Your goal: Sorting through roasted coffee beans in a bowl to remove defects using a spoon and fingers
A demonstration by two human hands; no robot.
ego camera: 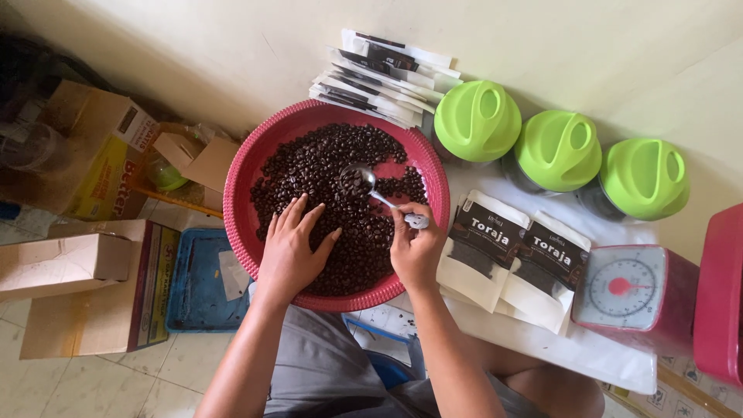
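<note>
A round red basin (240,166) holds a heap of dark roasted coffee beans (325,162). My left hand (292,248) lies flat on the beans at the near side, fingers spread. My right hand (416,251) grips the handle of a metal spoon (360,182), whose bowl rests among the beans near the middle with some beans in it. Two filled black-and-white pouches (507,255) lie just right of the basin, beside my right hand.
Three jars with green lids (557,151) line the wall at right. A stack of empty pouches (383,81) lies behind the basin. A red kitchen scale (631,290) and a red box (720,294) stand at right. Cardboard boxes (85,271) and a blue tray (197,282) are at left.
</note>
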